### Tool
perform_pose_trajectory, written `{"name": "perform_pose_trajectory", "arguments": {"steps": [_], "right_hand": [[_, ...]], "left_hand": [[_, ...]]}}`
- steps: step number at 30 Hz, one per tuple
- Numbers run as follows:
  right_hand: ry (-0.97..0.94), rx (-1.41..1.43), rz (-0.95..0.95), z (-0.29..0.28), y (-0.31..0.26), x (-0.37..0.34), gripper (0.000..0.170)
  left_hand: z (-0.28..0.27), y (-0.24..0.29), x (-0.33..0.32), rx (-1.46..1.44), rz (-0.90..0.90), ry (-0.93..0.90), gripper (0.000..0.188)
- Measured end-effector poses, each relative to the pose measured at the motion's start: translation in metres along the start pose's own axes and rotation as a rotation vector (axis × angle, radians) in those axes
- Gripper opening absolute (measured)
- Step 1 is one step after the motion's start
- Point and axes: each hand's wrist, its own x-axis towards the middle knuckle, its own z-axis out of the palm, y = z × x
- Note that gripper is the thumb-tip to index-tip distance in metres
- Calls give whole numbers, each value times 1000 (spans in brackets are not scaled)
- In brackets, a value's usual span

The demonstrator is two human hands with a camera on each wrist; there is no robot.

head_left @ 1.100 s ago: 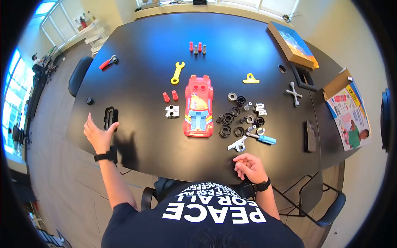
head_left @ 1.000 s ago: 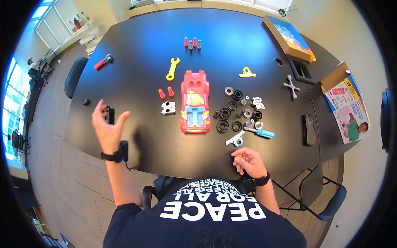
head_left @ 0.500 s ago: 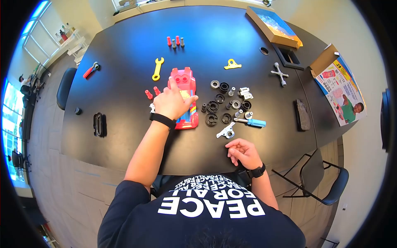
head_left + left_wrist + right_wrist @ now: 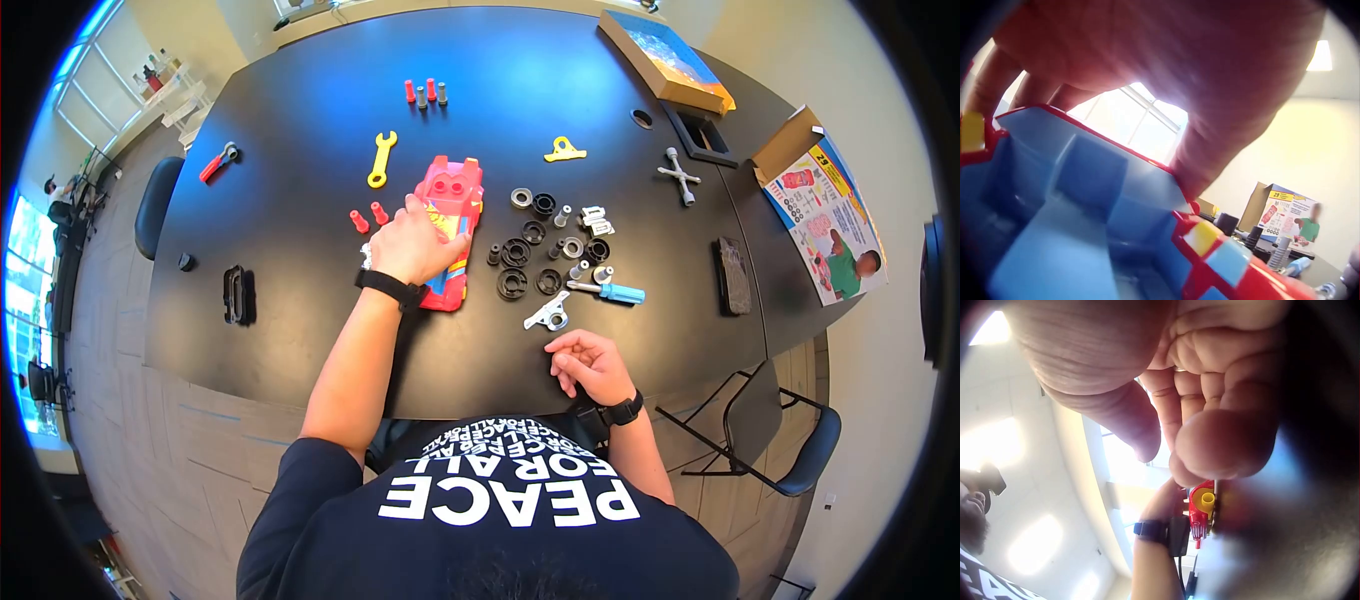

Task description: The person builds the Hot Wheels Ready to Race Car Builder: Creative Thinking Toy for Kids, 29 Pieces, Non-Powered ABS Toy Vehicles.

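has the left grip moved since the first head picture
Yes, to the right: the left grip was by the black oblong object at first, and now it is well to that object's right, holding the red toy car.

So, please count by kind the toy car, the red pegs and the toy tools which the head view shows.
Red plastic toy car: 1
Small red plastic pegs: 4
Yellow plastic wrench: 1
Red-handled ratchet-like tool: 1
Blue-handled screwdriver: 1
Grey cross-shaped wrench: 1
Total: 9
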Motion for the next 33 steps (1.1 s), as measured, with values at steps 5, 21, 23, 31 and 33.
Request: {"name": "perform_pose_trajectory", "arguments": {"steps": [5,21,23,31,33], "right_hand": [[17,-19,-4,-1,2,-2,18],[-12,-568,-131,43,-18,-1,51],[-23,-344,-154,70,-20,-2,90],[-104,-41,5,62,-12,3,51],[-105,-38,58,57,-14,-3,44]], "left_hand": [[-24,-11,-22,-374,99,218,84],[25,-15,-115,-1914,281,149,96],[48,-9,-137,-1915,256,185,95],[64,-50,-181,-1974,324,241,99],[32,-68,-181,-1878,306,216,92]]}}
